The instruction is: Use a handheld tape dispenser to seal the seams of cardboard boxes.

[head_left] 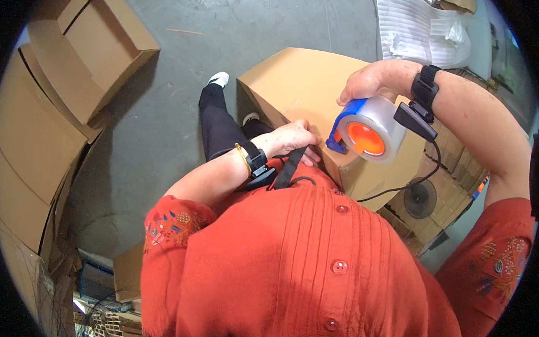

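A closed cardboard box (308,81) stands in front of me, its near edge close to my red shirt. My right hand (367,86) grips a tape dispenser (350,112) with a blue frame, an orange hub and a thick roll of clear tape (391,128). The dispenser's blue end is held low over the box's near corner. My left hand (297,138) is closed at the near left edge of the same box, fingers bent against it. Some of its fingertips are hidden, and a black strap hangs beside them.
Large open cartons (38,154) stand along the left. White foam wrap (422,31) lies at the back right. A black fan (420,197) is beside stacked flat cardboard (460,157) on the right. A black cable (439,165) runs from my right wrist. Grey floor (166,58) shows between the cartons.
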